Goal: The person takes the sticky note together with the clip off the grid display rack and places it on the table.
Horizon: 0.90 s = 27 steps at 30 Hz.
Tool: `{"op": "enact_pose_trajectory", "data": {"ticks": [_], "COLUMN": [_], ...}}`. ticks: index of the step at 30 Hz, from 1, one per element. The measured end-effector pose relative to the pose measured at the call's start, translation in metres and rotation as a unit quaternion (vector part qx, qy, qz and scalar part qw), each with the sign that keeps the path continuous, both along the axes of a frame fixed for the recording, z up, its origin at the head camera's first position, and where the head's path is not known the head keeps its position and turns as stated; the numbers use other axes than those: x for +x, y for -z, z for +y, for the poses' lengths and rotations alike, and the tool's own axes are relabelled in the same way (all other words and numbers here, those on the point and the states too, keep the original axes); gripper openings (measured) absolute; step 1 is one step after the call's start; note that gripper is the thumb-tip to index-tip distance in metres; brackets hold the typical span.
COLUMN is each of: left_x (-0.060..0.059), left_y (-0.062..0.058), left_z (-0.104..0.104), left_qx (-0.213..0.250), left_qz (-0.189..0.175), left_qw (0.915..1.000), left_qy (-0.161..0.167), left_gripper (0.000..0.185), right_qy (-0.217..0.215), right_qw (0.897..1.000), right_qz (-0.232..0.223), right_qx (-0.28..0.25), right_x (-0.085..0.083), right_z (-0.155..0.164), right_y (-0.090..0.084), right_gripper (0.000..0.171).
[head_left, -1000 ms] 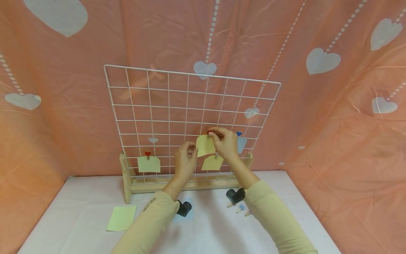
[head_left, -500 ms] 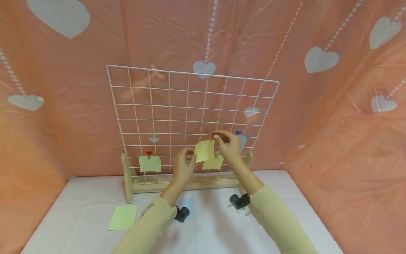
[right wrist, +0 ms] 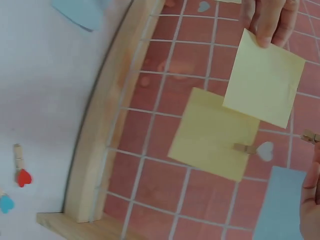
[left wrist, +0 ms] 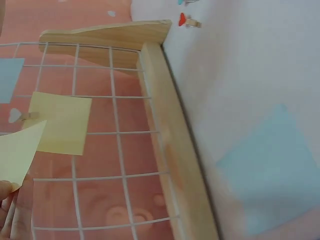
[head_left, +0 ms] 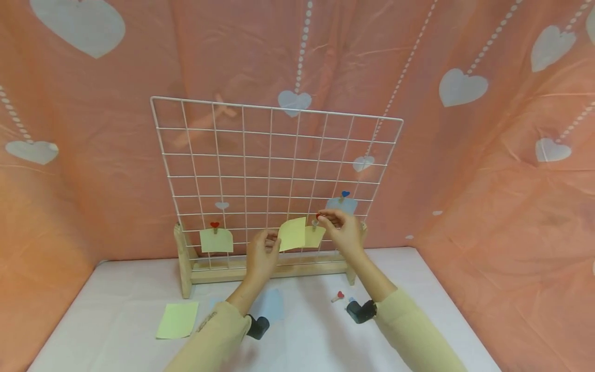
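Observation:
My left hand [head_left: 263, 254] pinches a pale yellow sticky note [head_left: 292, 234] by its left edge, in front of the white wire grid [head_left: 257, 170]. My right hand [head_left: 345, 232] holds a small wooden clothespin [right wrist: 310, 136] with a red heart, apart from that note. Behind the held note, a second yellow note [right wrist: 210, 135] is clipped to the grid with a white-heart clothespin [right wrist: 245, 148], and the held one partly covers it in the head view. A blue note [head_left: 341, 205] under a blue-heart clothespin hangs just above my right hand.
A green note [head_left: 216, 241] with a red-heart clothespin hangs at the grid's lower left. The grid stands in a wooden base [head_left: 279, 272]. On the table lie a green note [head_left: 178, 320], a blue note [left wrist: 275, 172] and loose heart clothespins [left wrist: 189, 21]. Patterned fabric [head_left: 465, 170] surrounds the table.
Both hands have moved down. The note has gone down and left with my left hand, while the clothespin in my right hand has separated from its top corner.

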<state>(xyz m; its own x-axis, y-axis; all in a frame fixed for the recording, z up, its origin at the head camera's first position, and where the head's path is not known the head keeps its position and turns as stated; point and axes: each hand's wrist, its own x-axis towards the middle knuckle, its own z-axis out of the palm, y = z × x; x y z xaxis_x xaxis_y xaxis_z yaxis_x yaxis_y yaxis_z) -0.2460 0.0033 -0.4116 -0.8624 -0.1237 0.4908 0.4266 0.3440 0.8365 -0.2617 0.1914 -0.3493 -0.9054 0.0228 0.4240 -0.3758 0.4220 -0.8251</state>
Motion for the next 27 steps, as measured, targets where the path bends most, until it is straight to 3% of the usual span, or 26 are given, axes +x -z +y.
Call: {"op": "enact_pose_trajectory", "data": {"ticks": [11,15,21,27], "left_x": [0.005,0.009,0.016,0.019], "left_y": [0.023,0.034,0.05,0.061], "left_z": [0.002,0.005,0.011,0.015], "left_qx": [-0.008,-0.009,-0.005,0.005], "left_qz": [-0.004,-0.015,-0.059,-0.06], "left_qw": [0.9999,0.9998,0.9982,0.9981], "left_qy": [-0.007,-0.011,-0.003,0.006], "left_gripper": [0.009,0.009,0.009,0.01], "right_qy": [0.006,0.026,0.058,0.09], "right_qw": [1.0,0.999,0.997,0.994], "right_qz": [-0.02,-0.031,-0.046,-0.066], "right_qx": [-0.016,-0.012,-0.013,0.007], "right_x": [0.012,0.018,0.028,0.037], "right_z": [0.021,0.03,0.047,0.061], "right_y": [0.028,0.039,0.059,0.074], "right_gripper": [0.023,0.022,0.02,0.021]}}
